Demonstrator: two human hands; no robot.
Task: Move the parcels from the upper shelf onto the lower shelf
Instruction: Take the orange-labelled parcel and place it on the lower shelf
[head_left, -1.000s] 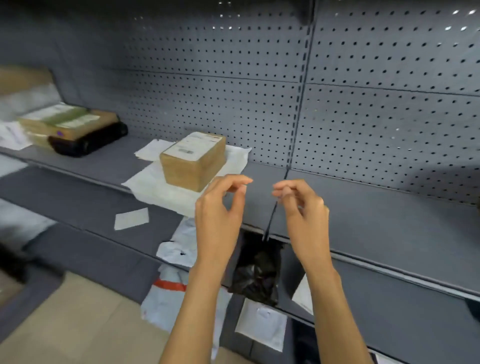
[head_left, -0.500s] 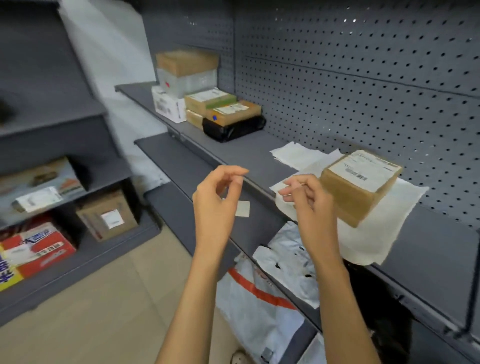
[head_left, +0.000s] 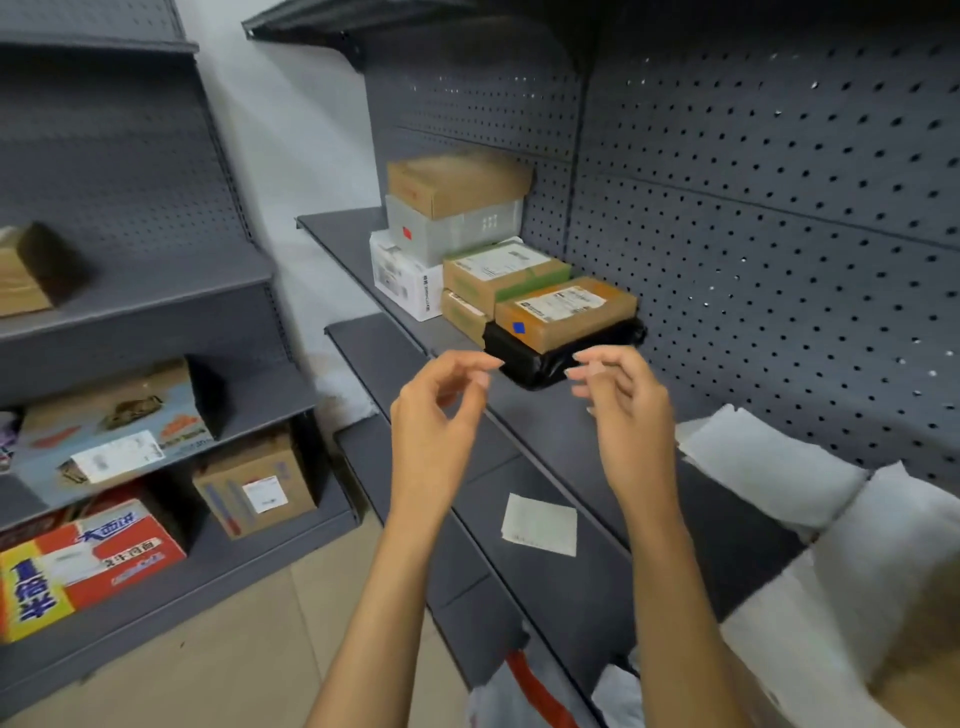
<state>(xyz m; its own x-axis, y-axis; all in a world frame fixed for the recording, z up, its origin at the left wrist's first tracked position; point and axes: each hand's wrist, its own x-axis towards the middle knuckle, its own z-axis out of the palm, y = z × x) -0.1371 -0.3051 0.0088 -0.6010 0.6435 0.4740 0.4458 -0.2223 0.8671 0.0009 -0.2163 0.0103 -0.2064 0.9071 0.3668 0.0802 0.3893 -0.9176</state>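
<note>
A stack of parcels stands on the upper shelf (head_left: 353, 244) against the pegboard: a brown box (head_left: 457, 179) on a grey box (head_left: 452, 234), a white box (head_left: 402, 278), two green-taped cartons (head_left: 501, 270), and an orange-brown box (head_left: 566, 312) resting on a black wrapped parcel (head_left: 561, 358). My left hand (head_left: 436, 415) and my right hand (head_left: 623, 410) hover just in front of the black parcel, fingers curled and apart, holding nothing. The lower shelf (head_left: 395, 358) runs below them and carries a small white paper (head_left: 540, 525).
White padded mailers (head_left: 769, 462) and a cardboard box (head_left: 914, 660) lie on the upper shelf at right. Grey and white bags (head_left: 519, 691) sit low beneath the shelves. A second rack at left holds cartons (head_left: 254, 483) and a red-yellow box (head_left: 78, 566).
The view has swung left from the small box on the white mailers to the parcel stack. Both hands have stayed raised and empty, and now sit in front of the black parcel.
</note>
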